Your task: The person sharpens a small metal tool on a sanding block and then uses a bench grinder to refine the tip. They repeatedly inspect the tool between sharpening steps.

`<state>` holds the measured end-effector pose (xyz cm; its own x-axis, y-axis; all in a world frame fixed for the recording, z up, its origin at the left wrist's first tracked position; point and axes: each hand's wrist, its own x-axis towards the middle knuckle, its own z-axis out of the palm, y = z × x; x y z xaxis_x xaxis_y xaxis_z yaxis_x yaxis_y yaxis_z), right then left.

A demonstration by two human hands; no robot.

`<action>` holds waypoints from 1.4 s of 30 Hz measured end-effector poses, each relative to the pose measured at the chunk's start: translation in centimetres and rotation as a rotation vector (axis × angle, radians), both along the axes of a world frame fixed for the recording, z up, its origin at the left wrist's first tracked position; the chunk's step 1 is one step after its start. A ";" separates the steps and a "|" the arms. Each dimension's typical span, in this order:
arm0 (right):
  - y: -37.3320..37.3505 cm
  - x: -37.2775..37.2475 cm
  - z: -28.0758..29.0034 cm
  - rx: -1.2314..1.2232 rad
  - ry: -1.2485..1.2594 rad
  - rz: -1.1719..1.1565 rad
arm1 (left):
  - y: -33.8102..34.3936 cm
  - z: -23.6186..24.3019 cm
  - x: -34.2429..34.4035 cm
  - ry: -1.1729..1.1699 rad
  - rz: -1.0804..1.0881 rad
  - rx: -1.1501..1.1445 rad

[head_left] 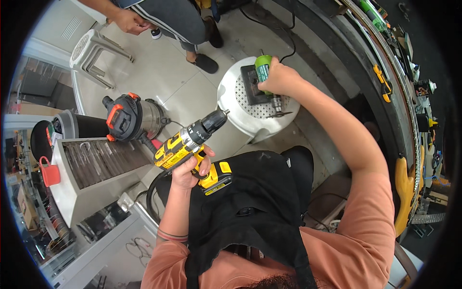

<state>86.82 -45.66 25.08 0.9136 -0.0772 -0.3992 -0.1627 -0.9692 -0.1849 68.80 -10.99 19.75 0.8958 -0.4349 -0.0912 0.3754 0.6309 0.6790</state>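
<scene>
My left hand is closed on the grip of a yellow and black cordless drill, held over my black apron with its chuck pointing up and to the right. Ahead on the right, my right hand grips a green cylindrical power tool with a silver chuck and a dark disc at its lower end. The green tool is at a white perforated plastic stool, beside a dark rectangular block on the seat. A black cord runs away behind it.
Another person's hand and legs are at the top left, near a second stool. A shop vacuum and metal box stand left. A cluttered bench edge curves along the right, with a yellow guitar-shaped piece.
</scene>
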 end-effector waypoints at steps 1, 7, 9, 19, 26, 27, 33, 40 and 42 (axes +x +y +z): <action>-0.2 0.0 0.4 -0.003 0.007 0.065 | 0.0 -1.2 -0.1 -0.024 -0.007 -0.001; -0.4 0.6 0.8 -0.027 -0.009 0.377 | -0.3 -6.7 -0.8 -0.073 0.036 -0.046; -0.4 0.3 0.4 -0.069 -0.094 0.496 | -0.9 -8.8 -1.5 -0.066 0.067 -0.058; 1.4 -2.1 0.6 -0.269 -0.207 0.481 | -1.2 -7.6 -6.2 -0.271 0.309 0.421; 6.1 -10.9 1.2 0.119 -0.741 0.548 | 1.3 -9.4 -6.5 0.279 -0.172 -0.756; 6.6 -11.8 1.2 0.156 -0.736 0.561 | 1.4 -9.6 -6.3 0.232 -0.186 -0.765; 8.0 -15.0 1.3 0.259 -0.699 0.567 | 1.8 -9.9 -6.4 0.151 -0.211 -0.758; 10.5 -15.9 3.4 0.439 -0.665 0.555 | 1.8 -8.7 -6.1 0.075 -0.193 -0.790; 11.1 -16.1 3.8 0.478 -0.652 0.577 | 2.0 -8.8 -5.9 0.027 -0.174 -0.753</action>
<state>70.73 -34.60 28.93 0.8123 0.4866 0.3215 0.5831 -0.6682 -0.4620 62.91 -9.03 10.98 0.8106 -0.5225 0.2643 0.5217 0.8494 0.0790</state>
